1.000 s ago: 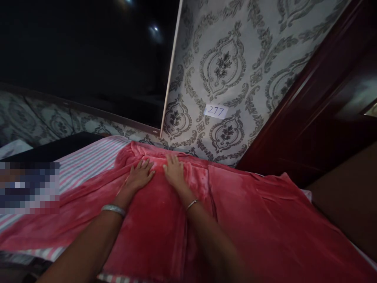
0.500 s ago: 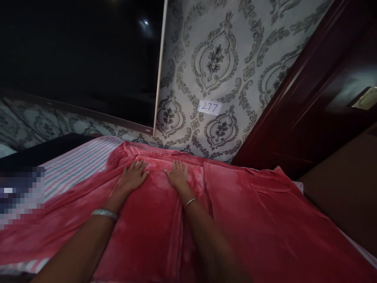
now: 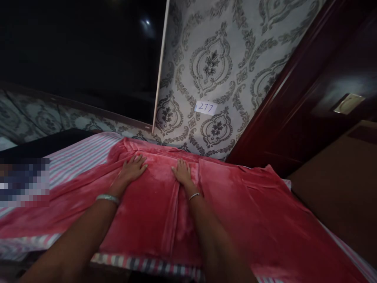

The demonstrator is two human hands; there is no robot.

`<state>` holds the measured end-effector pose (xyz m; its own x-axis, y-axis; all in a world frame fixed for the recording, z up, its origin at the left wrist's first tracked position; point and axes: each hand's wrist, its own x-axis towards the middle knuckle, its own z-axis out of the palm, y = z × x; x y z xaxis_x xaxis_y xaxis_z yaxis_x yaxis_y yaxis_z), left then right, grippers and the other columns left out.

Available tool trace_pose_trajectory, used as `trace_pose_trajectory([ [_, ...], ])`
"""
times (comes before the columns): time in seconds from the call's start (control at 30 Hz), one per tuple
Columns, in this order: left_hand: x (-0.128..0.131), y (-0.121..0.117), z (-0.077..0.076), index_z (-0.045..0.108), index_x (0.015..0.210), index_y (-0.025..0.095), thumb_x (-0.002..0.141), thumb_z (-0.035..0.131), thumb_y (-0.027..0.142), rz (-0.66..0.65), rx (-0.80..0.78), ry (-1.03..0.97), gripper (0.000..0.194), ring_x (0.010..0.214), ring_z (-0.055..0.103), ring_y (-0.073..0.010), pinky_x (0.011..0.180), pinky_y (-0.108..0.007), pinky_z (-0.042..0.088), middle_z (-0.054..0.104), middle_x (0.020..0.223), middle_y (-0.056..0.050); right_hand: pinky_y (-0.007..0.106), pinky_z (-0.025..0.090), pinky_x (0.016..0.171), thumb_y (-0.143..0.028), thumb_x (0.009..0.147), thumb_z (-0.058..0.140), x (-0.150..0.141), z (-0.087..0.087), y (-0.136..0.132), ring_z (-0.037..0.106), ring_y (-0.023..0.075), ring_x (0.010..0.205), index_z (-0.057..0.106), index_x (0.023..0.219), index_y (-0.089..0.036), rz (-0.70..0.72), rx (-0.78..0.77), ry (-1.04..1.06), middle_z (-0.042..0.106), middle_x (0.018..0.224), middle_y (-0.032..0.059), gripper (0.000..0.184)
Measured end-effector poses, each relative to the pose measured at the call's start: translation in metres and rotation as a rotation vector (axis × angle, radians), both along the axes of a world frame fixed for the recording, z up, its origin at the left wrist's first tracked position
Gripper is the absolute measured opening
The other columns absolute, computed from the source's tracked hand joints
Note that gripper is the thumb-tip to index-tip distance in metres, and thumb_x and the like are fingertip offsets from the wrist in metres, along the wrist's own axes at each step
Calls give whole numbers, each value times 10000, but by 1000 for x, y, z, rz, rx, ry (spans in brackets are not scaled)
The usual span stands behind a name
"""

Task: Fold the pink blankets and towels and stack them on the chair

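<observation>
A red plush garment (image 3: 141,212) lies spread over a striped cloth (image 3: 79,155), its folds running away from me. My left hand (image 3: 133,169) rests flat on the garment's far left part, fingers spread and pointing away. To its right, my right hand (image 3: 182,171) lies palm down on the same fabric, beside a long fold, with its fingers stretched out. Neither hand grips anything. A pale bangle (image 3: 108,198) is on my left wrist and a thin bracelet (image 3: 193,195) on my right.
A large dark television (image 3: 79,59) stands behind at the left. Patterned wallpaper (image 3: 210,65) bears a label (image 3: 206,107) reading 277. At the right are a dark red door (image 3: 294,118) and a brown box-like panel (image 3: 332,184). A blurred patch covers the left edge.
My right hand has slid slightly right across the red fabric, and my left hand stays nearly in place. The view has shifted a little, showing more striped cloth along the near edge.
</observation>
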<state>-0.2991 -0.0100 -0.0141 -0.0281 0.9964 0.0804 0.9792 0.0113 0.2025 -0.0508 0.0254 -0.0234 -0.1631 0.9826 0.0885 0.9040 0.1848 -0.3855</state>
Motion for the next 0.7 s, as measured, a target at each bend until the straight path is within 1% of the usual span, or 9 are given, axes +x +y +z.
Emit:
trace_pose_trajectory([
  [0.13,0,0,-2,353,1573,236,1006,247,489,-6,4,-23,629,1564,153,-318,1214,-634,189,209,1692,-87,400,196,1241,-425,1038,300,14,-3,-13,220,209,1551,298,1579,-62,26,-17,36,275,1659,161,651],
  [0.23,0,1,0,332,1582,216,1008,246,507,-21,-32,-38,649,1570,103,-335,1222,-636,155,168,1700,-96,416,245,1223,-431,1039,292,25,-4,-33,248,238,1543,283,1577,-27,16,-29,40,283,1646,205,672],
  [0.33,-2,4,9,335,1579,202,1009,235,535,-33,-69,-48,668,1564,119,-360,1204,-657,179,167,1696,-125,438,250,1224,-444,1036,314,27,3,-54,256,264,1540,299,1574,-36,17,-17,51,293,1642,209,675],
  [0.4,-4,3,18,353,1569,189,1010,241,528,-43,-68,-48,663,1558,163,-350,1204,-626,217,205,1684,-147,439,249,1227,-454,1032,345,18,12,-69,265,268,1537,331,1566,-59,36,11,61,316,1637,196,664],
  [0.43,-6,-1,23,373,1557,178,1008,265,511,-56,-59,-43,651,1552,193,-336,1213,-593,228,237,1674,-155,439,250,1228,-452,1031,356,9,17,-76,265,267,1537,344,1561,-64,55,21,61,325,1634,193,657],
  [0.5,-10,-16,28,438,1517,168,993,334,467,-96,-28,-26,612,1532,265,-303,1233,-512,238,314,1646,-152,443,250,1229,-431,1034,352,-14,27,-90,251,263,1541,348,1555,-57,116,26,52,325,1634,196,641],
  [0.57,-16,-41,26,488,1478,173,976,371,420,-139,5,-4,572,1506,326,-279,1236,-463,257,381,1616,-137,451,245,1231,-395,1037,341,-41,34,-105,239,259,1544,344,1553,-51,193,20,43,309,1641,195,621],
  [0.63,-23,-71,15,495,1471,167,970,364,387,-173,46,12,563,1496,348,-272,1229,-448,286,411,1599,-134,473,245,1230,-366,1032,351,-69,37,-119,245,267,1540,339,1555,-54,253,17,47,283,1652,189,609],
  [0.7,-29,-99,-4,486,1477,140,965,365,391,-187,98,11,584,1494,356,-285,1224,-458,304,412,1595,-151,506,239,1228,-351,1023,371,-91,35,-131,245,278,1539,338,1559,-73,291,12,55,253,1664,174,605],
])
